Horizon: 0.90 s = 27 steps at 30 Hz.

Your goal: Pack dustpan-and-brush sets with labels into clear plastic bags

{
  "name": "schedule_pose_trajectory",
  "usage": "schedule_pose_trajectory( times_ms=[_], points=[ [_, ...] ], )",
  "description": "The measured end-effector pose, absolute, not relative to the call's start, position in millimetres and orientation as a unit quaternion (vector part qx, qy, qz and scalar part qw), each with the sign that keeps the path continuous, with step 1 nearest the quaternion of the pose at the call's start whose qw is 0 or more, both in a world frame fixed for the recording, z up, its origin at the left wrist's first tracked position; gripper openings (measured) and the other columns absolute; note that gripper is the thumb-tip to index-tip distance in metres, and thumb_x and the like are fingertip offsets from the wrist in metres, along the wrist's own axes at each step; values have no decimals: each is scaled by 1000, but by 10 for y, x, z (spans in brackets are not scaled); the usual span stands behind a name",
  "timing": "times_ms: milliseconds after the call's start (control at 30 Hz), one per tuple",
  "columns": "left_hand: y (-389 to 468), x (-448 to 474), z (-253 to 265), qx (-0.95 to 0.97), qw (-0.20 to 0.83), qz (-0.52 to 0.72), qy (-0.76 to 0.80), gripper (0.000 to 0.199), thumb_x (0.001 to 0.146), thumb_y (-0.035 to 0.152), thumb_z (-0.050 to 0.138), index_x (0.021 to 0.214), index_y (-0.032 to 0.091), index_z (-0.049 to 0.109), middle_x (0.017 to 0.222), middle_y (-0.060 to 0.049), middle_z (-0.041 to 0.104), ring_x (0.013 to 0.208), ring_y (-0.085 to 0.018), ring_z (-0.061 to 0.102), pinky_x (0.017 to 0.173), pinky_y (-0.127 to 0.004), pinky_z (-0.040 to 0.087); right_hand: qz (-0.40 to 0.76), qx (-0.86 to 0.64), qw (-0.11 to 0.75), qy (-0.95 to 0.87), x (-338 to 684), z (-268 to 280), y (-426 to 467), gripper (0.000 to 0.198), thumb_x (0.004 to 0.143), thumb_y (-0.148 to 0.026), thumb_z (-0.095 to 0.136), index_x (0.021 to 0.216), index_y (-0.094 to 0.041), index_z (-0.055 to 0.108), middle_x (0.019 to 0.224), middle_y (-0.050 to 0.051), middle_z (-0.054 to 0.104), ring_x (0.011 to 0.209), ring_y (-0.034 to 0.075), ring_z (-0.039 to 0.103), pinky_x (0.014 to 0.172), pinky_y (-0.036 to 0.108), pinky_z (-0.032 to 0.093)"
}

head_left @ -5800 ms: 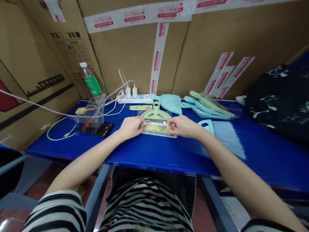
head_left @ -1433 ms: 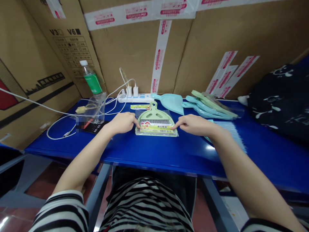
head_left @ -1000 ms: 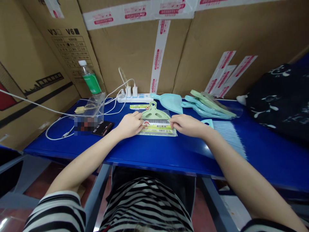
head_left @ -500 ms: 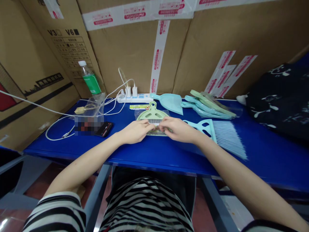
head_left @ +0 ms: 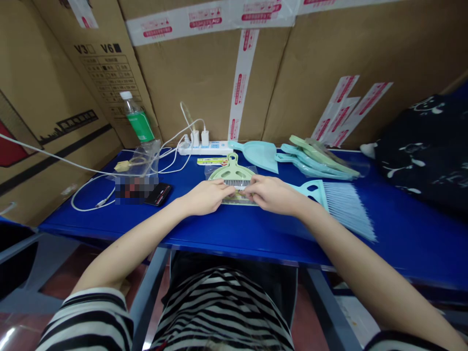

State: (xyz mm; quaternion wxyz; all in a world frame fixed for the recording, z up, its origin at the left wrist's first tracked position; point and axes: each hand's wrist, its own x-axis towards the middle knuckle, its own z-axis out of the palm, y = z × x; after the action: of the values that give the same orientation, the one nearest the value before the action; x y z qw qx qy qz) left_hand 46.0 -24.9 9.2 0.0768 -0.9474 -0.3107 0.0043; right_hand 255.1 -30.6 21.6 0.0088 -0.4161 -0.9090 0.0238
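A light green dustpan-and-brush set [head_left: 229, 171] lies on the table in front of me, handle pointing away, inside a clear plastic bag [head_left: 239, 199]. Grey bristles show between my hands. My left hand [head_left: 205, 197] is closed, its fingertips pinching at the near left part of the bag. On the other side my right hand [head_left: 272, 195] is closed too, fingers bent and pinching the bag close to the left fingertips. My fingers partly cover what they grip. Right beside my right forearm lies a light blue brush [head_left: 341, 204], its handle partly hidden by that hand.
Behind lie a light blue dustpan [head_left: 260, 155] and a stack of wrapped dustpan sets [head_left: 321, 161]. A power strip [head_left: 215, 147] with white cables, a bottle [head_left: 139, 124] and a phone [head_left: 159, 194] are at the left. A dark patterned bag [head_left: 420, 151] sits at the right; cardboard [head_left: 204, 83] stands behind.
My right hand has shifted slightly to the right, and the gap between the two hands is a little wider. The bag and the green set stay in place.
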Motion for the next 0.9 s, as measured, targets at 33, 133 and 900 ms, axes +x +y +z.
schedule_pose_trajectory(
  times_ms=[33, 133, 900],
  points=[
    [-252, 461, 104, -946, 81, 8, -315, 36, 80, 4, 41, 109, 18, 56, 92, -6, 65, 94, -21, 59, 76, -30, 50, 17, -416, -1, -909, 2553, 231, -310, 26, 76, -7, 43, 74, -19, 66, 79, 5, 54, 67, 15, 49, 62, 26, 31],
    [-259, 456, 144, -940, 82, 18, -330, 36, 80, 4, 40, 107, 19, 57, 89, -4, 65, 89, -20, 60, 70, -28, 49, 5, -424, -24, -906, 2578, 267, -311, 26, 77, -8, 43, 75, -19, 67, 77, 5, 54, 66, 15, 49, 60, 25, 31],
    [-147, 175, 311, -915, 40, 9, -401, 30, 76, 6, 38, 83, 20, 63, 76, -2, 59, 72, -16, 58, 63, -25, 42, 113, -481, 26, -869, 2858, 294, -185, 27, 66, -6, 42, 61, -22, 64, 70, -1, 72, 65, 14, 60, 58, 24, 38]
  ],
)
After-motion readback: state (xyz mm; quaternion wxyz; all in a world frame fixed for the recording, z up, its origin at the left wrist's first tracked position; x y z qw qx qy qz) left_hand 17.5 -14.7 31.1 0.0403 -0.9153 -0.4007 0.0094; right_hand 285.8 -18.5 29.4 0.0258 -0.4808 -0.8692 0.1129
